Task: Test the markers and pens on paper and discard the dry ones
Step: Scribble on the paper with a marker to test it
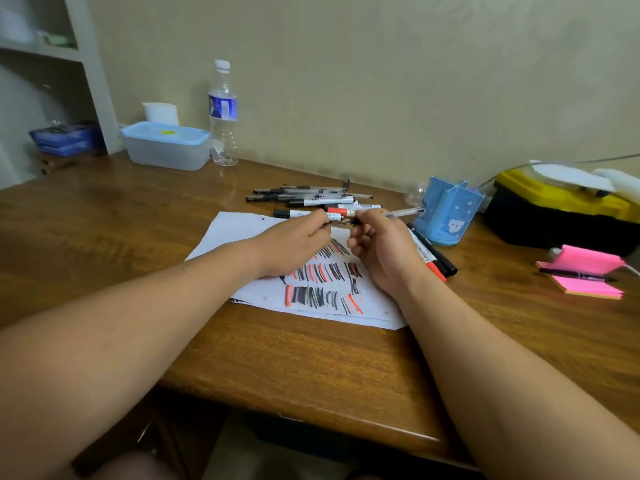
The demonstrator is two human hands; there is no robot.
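Above the paper (263,233) — both hands (294,244) on one pen (403,213).

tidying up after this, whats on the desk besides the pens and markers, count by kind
water bottle: 1
lidded plastic box: 1
blue pen holder: 1
test paper: 1 stack, sheets too close to count
pink sticky note pad: 1
black and yellow case: 1
Total: 6

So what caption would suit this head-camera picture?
Both hands, left hand and right hand, hold a clear pen above scribble-covered paper.
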